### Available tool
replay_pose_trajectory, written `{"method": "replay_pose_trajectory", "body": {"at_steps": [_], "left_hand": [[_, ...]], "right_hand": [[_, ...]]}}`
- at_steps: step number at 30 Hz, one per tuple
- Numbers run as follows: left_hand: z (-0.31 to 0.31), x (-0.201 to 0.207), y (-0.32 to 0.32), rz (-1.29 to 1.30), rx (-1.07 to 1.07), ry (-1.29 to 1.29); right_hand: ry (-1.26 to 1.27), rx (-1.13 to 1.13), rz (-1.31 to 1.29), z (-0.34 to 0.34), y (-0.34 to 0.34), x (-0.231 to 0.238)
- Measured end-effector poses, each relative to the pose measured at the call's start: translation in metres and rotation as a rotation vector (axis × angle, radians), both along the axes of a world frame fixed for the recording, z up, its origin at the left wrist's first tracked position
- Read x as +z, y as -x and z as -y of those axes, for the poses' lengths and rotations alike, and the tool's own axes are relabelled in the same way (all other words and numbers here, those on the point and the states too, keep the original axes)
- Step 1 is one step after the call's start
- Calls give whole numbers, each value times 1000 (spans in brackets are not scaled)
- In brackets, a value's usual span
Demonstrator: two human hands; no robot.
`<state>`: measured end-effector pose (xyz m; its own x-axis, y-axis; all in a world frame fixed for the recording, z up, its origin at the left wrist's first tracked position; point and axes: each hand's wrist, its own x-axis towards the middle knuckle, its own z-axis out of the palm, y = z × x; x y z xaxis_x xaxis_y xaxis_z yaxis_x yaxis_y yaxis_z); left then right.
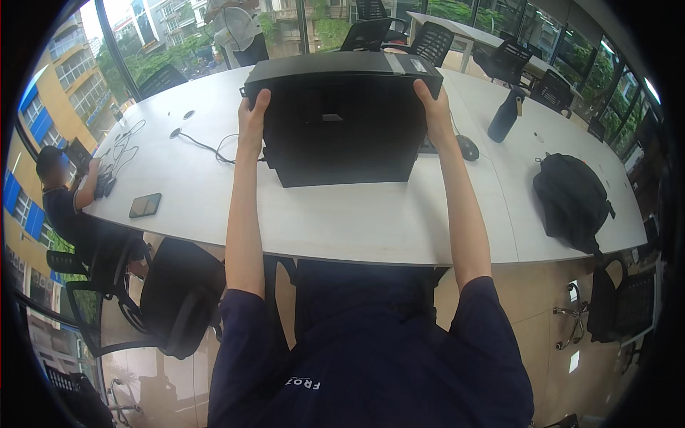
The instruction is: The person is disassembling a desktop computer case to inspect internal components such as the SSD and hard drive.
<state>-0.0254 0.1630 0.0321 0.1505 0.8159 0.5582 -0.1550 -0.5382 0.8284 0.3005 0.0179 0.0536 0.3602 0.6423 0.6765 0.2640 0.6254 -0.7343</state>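
A large black box-shaped case (342,135), whose exact kind I cannot make out, stands at the middle of the white table (342,228). Its dark front faces me, and a silver strip and a small label show at the right of its top. My left hand (251,123) grips its left side, thumb pressed on the front edge. On the opposite side my right hand (436,114) holds it the same way. The fingers behind the sides are mostly hidden. A dark cable (207,145) runs from the table toward the left of the case.
A black mouse (467,148) and a blue bottle (504,115) stand to the right, with a black backpack (572,201) beyond. At left lie a phone (145,205) and white cables (125,145); a person (61,189) sits there. Chairs (182,296) surround the table.
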Motion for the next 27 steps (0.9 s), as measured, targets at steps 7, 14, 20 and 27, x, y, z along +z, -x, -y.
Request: {"method": "replay_pose_trajectory", "body": {"at_steps": [7,14,20,27], "left_hand": [[-14,-4,10,-66,-50,-68],[-11,-6,3,40,-131,-65],[1,-13,7,-87,-12,-80],[13,-81,17,316,508,198]], "right_hand": [[89,67,-75,-2,0,-12],[66,86,-97,-4,2,-13],[67,37,-118,-7,-3,-21],[86,70,-132,-12,-13,-29]]}}
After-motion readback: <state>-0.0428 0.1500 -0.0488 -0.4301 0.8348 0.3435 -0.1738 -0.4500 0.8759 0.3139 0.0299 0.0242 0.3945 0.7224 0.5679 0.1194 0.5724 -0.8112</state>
